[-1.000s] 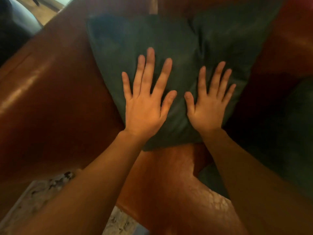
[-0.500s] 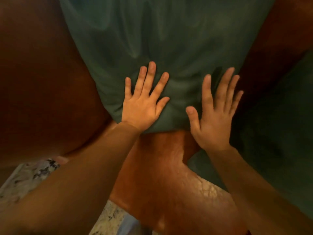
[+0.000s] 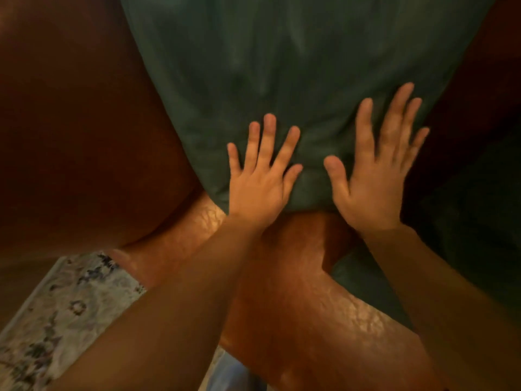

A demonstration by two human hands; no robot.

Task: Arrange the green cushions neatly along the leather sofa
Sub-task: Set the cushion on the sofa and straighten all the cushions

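Observation:
A large green cushion (image 3: 282,66) leans in the corner of the brown leather sofa (image 3: 296,306), filling the top of the view. My left hand (image 3: 259,182) lies flat on its lower left edge with fingers spread. My right hand (image 3: 375,170) presses flat on its lower right part, fingers straight. A second green cushion (image 3: 465,235) lies on the seat at the right, dark and partly behind my right forearm.
The sofa's armrest (image 3: 79,136) rises broad and dark at the left. A pale patterned rug (image 3: 64,314) covers the floor at the lower left, in front of the seat's front edge.
The view has closed in on the cushion, which now fills the top of the frame. Both hands have slid down to the cushion's lower edge, still flat on it.

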